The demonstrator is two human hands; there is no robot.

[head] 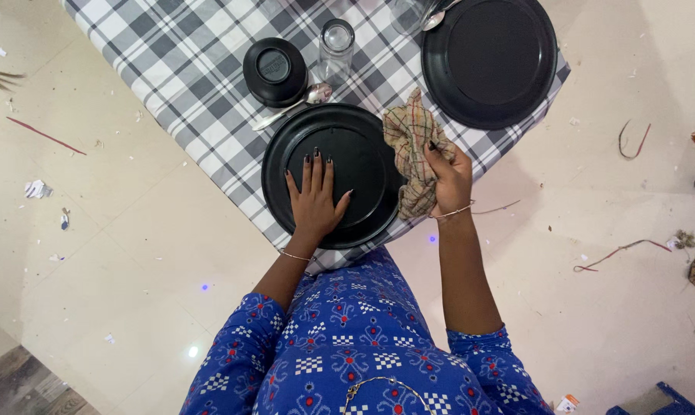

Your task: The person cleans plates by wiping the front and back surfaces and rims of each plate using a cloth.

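Observation:
A black plate [363,146] lies upside down on the near corner of a table covered by a grey and white checked cloth [186,69]. My left hand [314,196] rests flat on the plate's base, fingers spread. My right hand [449,175] grips a crumpled checked rag [410,157] in tan, red and green, held against the plate's right rim.
Behind the plate stand an upturned black bowl [274,71], a metal spoon [297,104] and a clear glass [336,48]. A second black plate [490,58] with a spoon [438,15] lies at the far right corner. Litter scraps dot the pale floor [124,230].

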